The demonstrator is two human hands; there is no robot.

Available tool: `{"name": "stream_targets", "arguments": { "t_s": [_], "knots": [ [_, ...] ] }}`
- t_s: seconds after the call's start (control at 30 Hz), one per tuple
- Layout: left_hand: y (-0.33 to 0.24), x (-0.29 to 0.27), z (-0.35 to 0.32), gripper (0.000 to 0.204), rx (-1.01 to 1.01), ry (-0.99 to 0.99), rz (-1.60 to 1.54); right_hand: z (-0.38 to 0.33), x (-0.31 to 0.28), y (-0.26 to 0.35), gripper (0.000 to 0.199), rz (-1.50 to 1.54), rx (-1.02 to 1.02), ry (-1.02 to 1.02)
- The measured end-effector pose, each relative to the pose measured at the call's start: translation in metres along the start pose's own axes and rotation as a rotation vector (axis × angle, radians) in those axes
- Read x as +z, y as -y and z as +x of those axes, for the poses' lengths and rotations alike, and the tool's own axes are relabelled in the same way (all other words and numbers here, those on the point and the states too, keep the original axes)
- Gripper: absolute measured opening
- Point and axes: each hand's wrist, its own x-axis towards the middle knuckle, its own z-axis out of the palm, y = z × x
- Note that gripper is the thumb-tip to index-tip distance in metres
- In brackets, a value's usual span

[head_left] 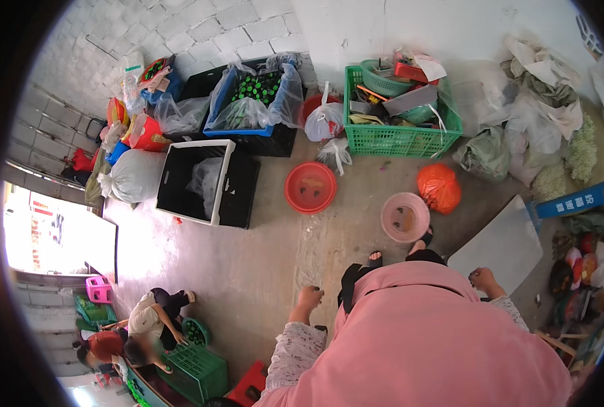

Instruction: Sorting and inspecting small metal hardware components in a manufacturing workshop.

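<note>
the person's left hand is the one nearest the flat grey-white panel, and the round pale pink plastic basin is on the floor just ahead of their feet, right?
Not quite: the head view shows the right hand nearest the flat grey-white panel; the left hand is farther from it. The round pale pink plastic basin is indeed on the floor just ahead of the feet.

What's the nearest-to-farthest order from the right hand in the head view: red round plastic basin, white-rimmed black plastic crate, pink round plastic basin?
From the right hand:
1. Pink basin, ahead and left
2. Red basin, farther left
3. Black crate, farthest left
</note>
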Motion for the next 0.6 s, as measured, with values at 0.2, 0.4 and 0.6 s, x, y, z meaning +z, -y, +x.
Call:
{"name": "stream_targets", "arguments": {
  "t_s": [0.2,0.4,0.6],
  "knots": [
    [0.005,-0.02,0.008,0.037,-0.082,0.077,0.171,-0.023,0.0,0.022,0.02,0.084,0.012,-0.004],
    [-0.043,-0.024,0.035,0.044,0.133,-0.124,-0.027,-0.022,-0.008,0.003,0.027,-0.111,0.054,0.037],
    [-0.107,-0.021,0.065,0.032,0.266,0.09,0.256,0.011,-0.005,-0.008,0.027,-0.024,0.042,-0.109]
  ]
}}
